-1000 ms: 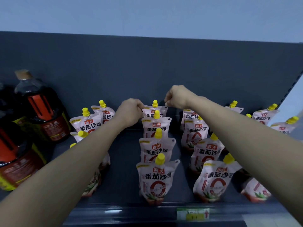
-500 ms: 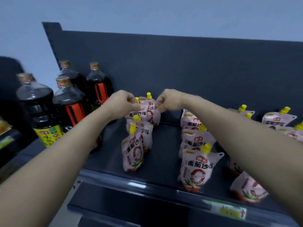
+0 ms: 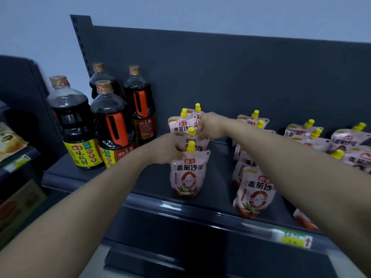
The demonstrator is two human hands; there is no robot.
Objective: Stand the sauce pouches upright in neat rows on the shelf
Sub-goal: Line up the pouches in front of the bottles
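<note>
Front pouch: pink-white spouted tomato-sauce pouch with a yellow cap, upright near the shelf's front edge.
Second pouch: upright just behind, top corners pinched by left hand and right hand.
Middle row: upright, front to back.
Right group: upright, toward the back.

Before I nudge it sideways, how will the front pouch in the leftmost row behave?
The front pouch probably tips easily: tall, narrow base, yellow cap on top. Its soft-looking film body likely buckles under a push rather than sliding.
</note>
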